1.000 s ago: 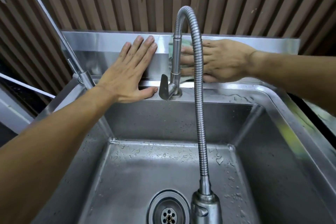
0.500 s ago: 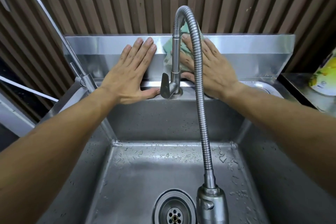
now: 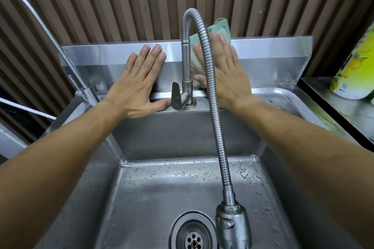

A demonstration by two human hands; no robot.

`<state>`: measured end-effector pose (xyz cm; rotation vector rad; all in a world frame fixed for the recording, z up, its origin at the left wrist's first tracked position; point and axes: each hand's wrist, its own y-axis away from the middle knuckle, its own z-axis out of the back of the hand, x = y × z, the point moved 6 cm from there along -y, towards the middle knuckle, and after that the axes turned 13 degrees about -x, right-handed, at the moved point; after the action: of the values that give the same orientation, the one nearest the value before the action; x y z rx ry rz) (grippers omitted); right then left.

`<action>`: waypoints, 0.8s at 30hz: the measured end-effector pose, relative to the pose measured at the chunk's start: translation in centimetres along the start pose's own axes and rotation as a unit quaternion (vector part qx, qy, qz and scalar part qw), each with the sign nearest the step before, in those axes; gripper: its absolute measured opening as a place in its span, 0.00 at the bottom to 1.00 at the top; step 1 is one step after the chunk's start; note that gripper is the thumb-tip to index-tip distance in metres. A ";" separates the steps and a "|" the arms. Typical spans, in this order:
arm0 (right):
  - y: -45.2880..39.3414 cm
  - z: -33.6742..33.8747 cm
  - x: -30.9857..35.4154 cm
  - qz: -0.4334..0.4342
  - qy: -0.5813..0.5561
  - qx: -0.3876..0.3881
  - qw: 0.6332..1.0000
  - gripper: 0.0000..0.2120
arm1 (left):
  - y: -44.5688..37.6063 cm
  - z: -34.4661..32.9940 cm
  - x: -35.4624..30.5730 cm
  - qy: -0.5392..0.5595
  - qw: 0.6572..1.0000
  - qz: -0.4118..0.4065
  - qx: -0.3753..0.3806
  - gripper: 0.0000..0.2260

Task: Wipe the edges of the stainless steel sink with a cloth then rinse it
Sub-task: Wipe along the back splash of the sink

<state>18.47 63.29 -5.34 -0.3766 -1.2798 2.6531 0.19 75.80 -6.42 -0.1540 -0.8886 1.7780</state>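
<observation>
The stainless steel sink (image 3: 269, 60) has an upright back splash and a wet basin. My right hand (image 3: 228, 75) lies flat with straight fingers, pressing a pale green cloth (image 3: 221, 28) against the back splash just right of the faucet; the cloth's top sticks up past the splash's upper edge. My left hand (image 3: 137, 85) rests flat and open on the back splash left of the faucet, thumb on the rear ledge beside the lever. The flexible hose partly hides my right hand and the cloth.
A gooseneck faucet (image 3: 187, 79) with a ribbed flexible hose ends in a spray head (image 3: 232, 224) over the drain (image 3: 193, 232). A second thin spout (image 3: 85, 89) rises at the left. A yellow-green packet (image 3: 354, 66) stands on the counter at the right.
My right hand has turned from sideways to fingers-up and slid the cloth upward on the back splash, so it now pokes over the top edge. My left hand has stayed in place.
</observation>
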 end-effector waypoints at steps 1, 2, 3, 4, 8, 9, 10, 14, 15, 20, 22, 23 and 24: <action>-0.2 0.0 -0.5 -0.028 -0.016 -0.003 0.999 0.34 | 0.0 0.0 0.0 -0.001 1.000 0.000 0.001 0.47; -0.4 0.1 -0.7 -0.048 -0.031 -0.006 0.998 0.36 | 0.1 -0.1 0.0 -0.002 1.000 0.000 0.000 0.47; -0.6 0.0 -0.8 -0.057 -0.044 -0.005 0.997 0.36 | 0.1 -0.1 0.0 -0.004 1.000 0.001 0.000 0.47; -0.9 0.2 -0.8 -0.059 -0.055 -0.006 0.997 0.34 | 0.1 -0.1 0.0 -0.003 1.000 0.001 -0.001 0.47; -1.9 4.4 -2.3 -0.153 -0.182 -0.069 0.969 0.17 | 0.1 -0.1 -0.1 0.002 1.000 -0.002 -0.007 0.47; -1.8 5.8 -2.3 -0.186 -0.219 -0.083 0.954 0.15 | 0.1 -0.1 -0.2 0.006 1.000 -0.003 -0.010 0.47; -1.7 6.9 -1.6 -0.201 -0.246 -0.080 0.945 0.14 | 0.1 -0.1 -0.1 0.011 1.000 -0.002 -0.013 0.47; 2.7 5.7 4.5 -0.185 -0.361 0.092 0.909 0.14 | 0.0 -0.1 -0.1 0.028 0.999 0.000 -0.023 0.46; 4.1 4.9 5.5 -0.180 -0.370 0.119 0.904 0.15 | 0.1 -0.1 -0.1 0.033 0.999 0.000 -0.024 0.45; 4.4 4.5 5.5 -0.216 -0.308 0.185 0.908 0.08 | 0.2 0.2 0.0 0.061 0.998 0.011 -0.021 0.43; 4.5 4.8 4.8 -0.185 -0.222 0.255 0.923 0.15 | 0.2 0.3 0.1 0.068 0.997 0.015 -0.020 0.41; 4.9 4.9 4.3 -0.165 -0.163 0.289 0.929 0.19 | 0.3 0.4 0.3 0.069 0.997 0.021 -0.022 0.40; 5.5 4.9 3.6 -0.151 -0.113 0.306 0.933 0.21 | 0.5 0.5 0.5 0.069 0.997 0.032 -0.024 0.39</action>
<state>13.33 57.23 -7.27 0.2068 -0.4369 2.6863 -0.64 75.96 -6.18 -0.3356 -0.8348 1.7834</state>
